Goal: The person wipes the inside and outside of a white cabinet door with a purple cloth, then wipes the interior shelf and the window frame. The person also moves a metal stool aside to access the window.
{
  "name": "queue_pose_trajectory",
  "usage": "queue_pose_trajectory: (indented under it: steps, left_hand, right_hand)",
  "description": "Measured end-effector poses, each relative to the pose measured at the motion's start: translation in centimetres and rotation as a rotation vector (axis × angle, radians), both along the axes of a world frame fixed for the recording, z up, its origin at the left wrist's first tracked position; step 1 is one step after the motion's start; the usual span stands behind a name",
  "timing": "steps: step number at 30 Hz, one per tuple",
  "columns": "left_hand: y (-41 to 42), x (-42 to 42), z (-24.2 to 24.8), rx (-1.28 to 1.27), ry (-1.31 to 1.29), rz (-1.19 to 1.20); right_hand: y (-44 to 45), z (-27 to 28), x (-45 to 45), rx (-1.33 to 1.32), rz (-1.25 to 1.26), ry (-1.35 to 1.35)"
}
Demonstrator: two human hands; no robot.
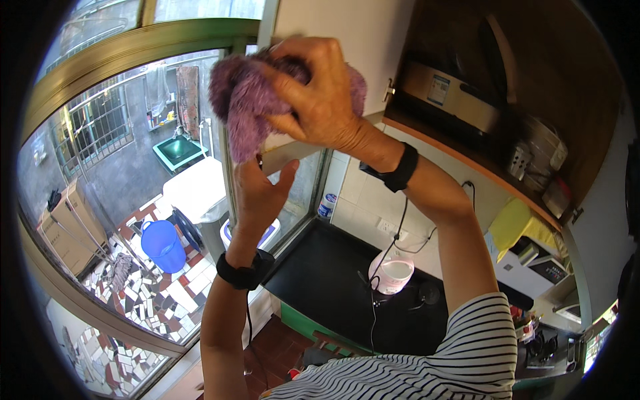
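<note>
A fluffy purple cloth (255, 100) is bunched in my right hand (320, 95), whose fingers press it against the pale cabinet door (340, 22) near its lower edge. Just below, my left hand (260, 195) is raised at the door's bottom corner, thumb apart; its fingertips are hidden behind the cloth, so whether they grip anything does not show. Both wrists wear black bands with small devices. To the right, the wall cabinet (450, 155) stands open, with a box (445, 92) and clear plastic containers (540, 150) inside.
Below lies a black countertop (320, 270) with a pink-white container (391, 272) and dangling cables. Glazed metal frames (150, 47) stand at left; beyond them are a blue bucket (162, 247), a mop (120, 270) and a green sink (180, 150). A yellow cloth (517, 227) hangs under the cabinet.
</note>
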State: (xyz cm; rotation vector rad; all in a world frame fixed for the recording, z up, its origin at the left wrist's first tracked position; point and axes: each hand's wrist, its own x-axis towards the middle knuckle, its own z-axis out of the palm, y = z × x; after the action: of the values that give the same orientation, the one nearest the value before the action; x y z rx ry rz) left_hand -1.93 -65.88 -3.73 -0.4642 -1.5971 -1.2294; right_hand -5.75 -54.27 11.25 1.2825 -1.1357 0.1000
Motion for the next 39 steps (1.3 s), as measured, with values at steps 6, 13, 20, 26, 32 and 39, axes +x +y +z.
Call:
queue_pose_trajectory:
  steps: [6,13,20,26,32,39]
  left_hand:
    - [-1.9,0.9,-0.3,-0.235,0.025,-0.123]
    - [0.1,1.4,0.9,0.081,-0.001,-0.343]
    - [2.2,0.6,1.0,0.150,0.122,0.026]
    - [2.4,0.0,1.0,0.223,0.176,0.029]
    - [2.2,-0.3,1.0,0.188,0.186,0.063]
    - [1.6,-0.6,0.7,0.108,0.244,0.104]
  right_hand:
    - [1.0,-6.5,-1.1,-0.007,0.052,-0.143]
    - [7.1,-11.2,-9.2,-0.544,-0.074,-0.412]
    - [9.6,-13.4,-12.6,-1.042,-0.211,-0.692]
    - [4.6,-13.4,-5.3,-0.529,-0.061,-0.530]
    - [5.2,-6.9,-6.9,-0.479,-0.016,-0.337]
    - [10.4,-1.7,-14.9,-1.001,-0.261,-0.653]
